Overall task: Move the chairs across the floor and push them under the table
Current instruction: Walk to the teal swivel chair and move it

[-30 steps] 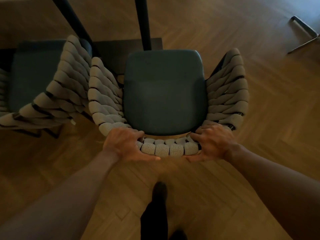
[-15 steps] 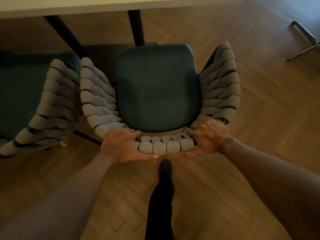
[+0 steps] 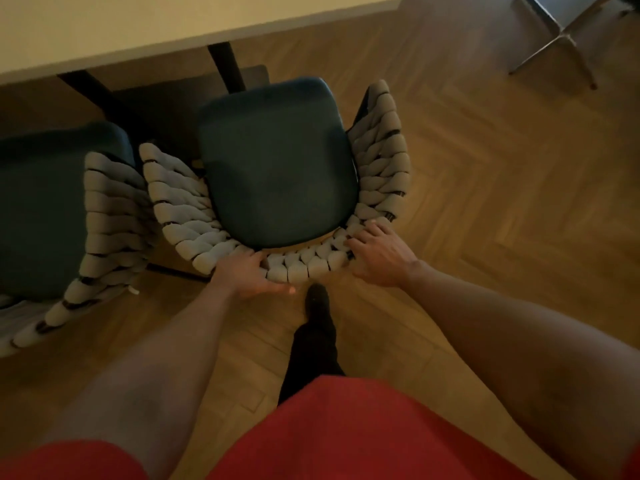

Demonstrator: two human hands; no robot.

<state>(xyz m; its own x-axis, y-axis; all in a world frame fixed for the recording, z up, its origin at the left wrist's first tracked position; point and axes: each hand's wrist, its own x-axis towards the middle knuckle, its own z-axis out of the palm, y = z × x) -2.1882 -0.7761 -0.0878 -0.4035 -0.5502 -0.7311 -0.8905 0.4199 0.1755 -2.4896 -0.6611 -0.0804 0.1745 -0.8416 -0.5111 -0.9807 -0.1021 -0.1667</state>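
left hand (image 3: 247,276) grips chair (image 3: 277,174) backrest | right hand (image 3: 380,258) grips it alongside | both reaching forward

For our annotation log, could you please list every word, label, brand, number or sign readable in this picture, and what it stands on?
None: no readable text in this view.
Small white tag at the lower edge of the neighbouring grey rope-woven chair: too small and blurred to read.
The pale table top, the teal-cushioned grey rope-woven chair and the red garment show no markings.
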